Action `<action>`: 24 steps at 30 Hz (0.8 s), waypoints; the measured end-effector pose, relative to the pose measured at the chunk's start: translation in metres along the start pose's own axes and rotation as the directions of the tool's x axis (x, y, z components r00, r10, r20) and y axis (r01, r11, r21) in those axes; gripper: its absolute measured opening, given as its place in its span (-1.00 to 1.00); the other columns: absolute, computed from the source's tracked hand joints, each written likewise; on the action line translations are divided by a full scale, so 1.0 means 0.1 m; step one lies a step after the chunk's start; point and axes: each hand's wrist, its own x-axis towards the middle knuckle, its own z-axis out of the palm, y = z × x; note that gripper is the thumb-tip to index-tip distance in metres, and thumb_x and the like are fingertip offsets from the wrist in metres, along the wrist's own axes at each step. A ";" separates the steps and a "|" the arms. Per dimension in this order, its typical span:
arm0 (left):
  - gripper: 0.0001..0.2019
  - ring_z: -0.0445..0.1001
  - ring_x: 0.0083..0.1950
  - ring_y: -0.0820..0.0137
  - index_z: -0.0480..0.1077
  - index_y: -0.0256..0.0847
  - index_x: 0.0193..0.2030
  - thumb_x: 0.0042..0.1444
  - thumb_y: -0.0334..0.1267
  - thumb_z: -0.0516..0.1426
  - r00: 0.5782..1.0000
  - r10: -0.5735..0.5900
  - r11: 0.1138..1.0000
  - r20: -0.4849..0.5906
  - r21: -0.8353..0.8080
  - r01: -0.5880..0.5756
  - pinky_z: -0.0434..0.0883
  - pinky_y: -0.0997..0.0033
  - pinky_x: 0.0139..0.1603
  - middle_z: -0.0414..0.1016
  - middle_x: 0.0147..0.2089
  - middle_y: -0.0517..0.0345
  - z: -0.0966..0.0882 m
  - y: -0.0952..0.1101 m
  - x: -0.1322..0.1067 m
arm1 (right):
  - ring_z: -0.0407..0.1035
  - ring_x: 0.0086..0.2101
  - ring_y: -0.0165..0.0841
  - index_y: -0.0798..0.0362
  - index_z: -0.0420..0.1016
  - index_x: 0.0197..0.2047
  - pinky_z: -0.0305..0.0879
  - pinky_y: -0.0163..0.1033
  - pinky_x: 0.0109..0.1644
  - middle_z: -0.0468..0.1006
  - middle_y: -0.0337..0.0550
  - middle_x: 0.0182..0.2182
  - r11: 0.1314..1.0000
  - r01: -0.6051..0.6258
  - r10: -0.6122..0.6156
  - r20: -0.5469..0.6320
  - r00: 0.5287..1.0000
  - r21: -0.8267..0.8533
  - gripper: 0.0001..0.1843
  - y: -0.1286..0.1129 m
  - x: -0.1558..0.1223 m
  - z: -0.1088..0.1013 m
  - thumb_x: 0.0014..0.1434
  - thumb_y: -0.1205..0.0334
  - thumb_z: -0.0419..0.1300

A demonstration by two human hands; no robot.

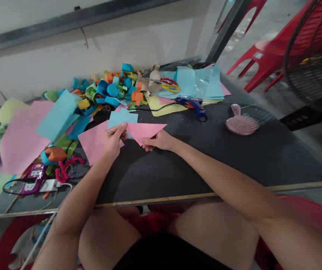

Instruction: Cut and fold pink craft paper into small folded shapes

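A pink paper folded into a triangle [145, 130] is held above the dark table. My left hand [115, 139] pinches its left corner between thumb and fingers. Closed on its lower right edge is my right hand [157, 141], the thumb on top and the fingertips curled beneath. Behind the triangle lies a light blue paper piece [121, 117], partly covered. A flat pink sheet [93, 140] rests under and beside my left hand.
Folded paper pieces [112, 90] heap up by the wall. Scissors [169, 84], a blue glue gun [193, 105] and a pink hairbrush [241, 122] lie to the right. At the left are a purple power strip [34, 178] and pink sheets [23, 131]. A fan [315, 52] stands at right.
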 end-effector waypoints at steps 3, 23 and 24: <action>-0.67 0.24 -0.63 0.59 0.49 -0.23 -0.59 -0.08 0.01 0.33 1.000 0.023 0.998 -0.001 0.061 -0.022 0.23 0.54 -0.58 0.32 -0.69 0.26 0.00 -0.01 0.01 | 0.33 -0.61 -0.51 0.19 0.54 -0.37 0.30 -0.35 -0.55 0.57 -0.13 -0.53 0.999 0.012 -0.010 0.044 0.999 -0.042 -0.60 -0.01 -0.01 0.02 -0.02 -0.04 0.36; -0.55 0.38 -0.50 0.55 0.53 -0.21 -0.21 0.00 0.17 0.21 0.998 0.012 0.997 -0.068 -0.071 -0.017 0.23 0.54 -0.56 0.61 -0.27 0.00 -0.20 0.01 0.21 | 0.37 -0.59 -0.48 0.20 0.50 -0.35 0.28 -0.34 -0.56 0.62 -0.03 -0.44 0.997 0.023 -0.027 -0.045 0.999 -0.069 -0.66 0.02 0.00 0.03 0.02 0.04 0.33; -0.52 0.40 -0.46 0.53 0.52 -0.19 -0.13 -0.01 0.18 0.22 1.000 0.004 0.998 -0.004 -0.058 -0.005 0.24 0.55 -0.56 0.61 -0.23 0.00 -0.17 0.02 0.18 | 0.37 -0.59 -0.48 0.19 0.50 -0.37 0.27 -0.35 -0.56 0.62 -0.04 -0.46 0.998 0.021 -0.025 -0.054 0.998 -0.067 -0.66 0.02 0.00 0.03 0.02 0.04 0.33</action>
